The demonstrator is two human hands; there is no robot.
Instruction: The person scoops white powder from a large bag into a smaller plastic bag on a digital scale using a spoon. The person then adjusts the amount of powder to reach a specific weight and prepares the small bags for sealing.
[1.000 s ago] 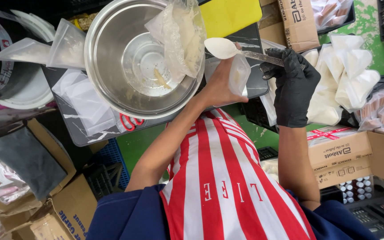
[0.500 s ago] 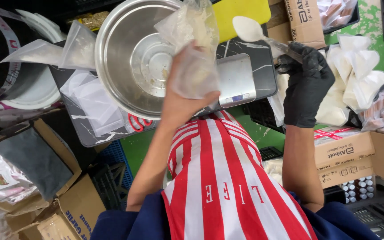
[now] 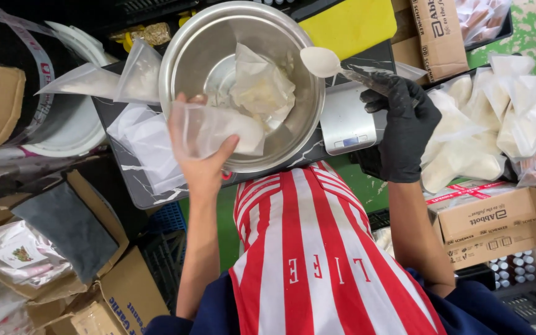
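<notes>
A steel bowl (image 3: 243,80) holding a crumpled bag sits left of the digital scale (image 3: 345,121), filled pouches (image 3: 491,133) beyond; the left hand (image 3: 200,164) pinches a clear pouch (image 3: 215,130) over the bowl's rim, the gloved right hand (image 3: 407,127) grips a white spoon (image 3: 324,62) above it.

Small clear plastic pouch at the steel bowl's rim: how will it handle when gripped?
The small clear plastic pouch is probably floppy: it creases and bulges in the bare left hand. Likely light, since a few fingers carry it over the round steel bowl. The glossy film may be slippery, so a pinch could slide.
</notes>
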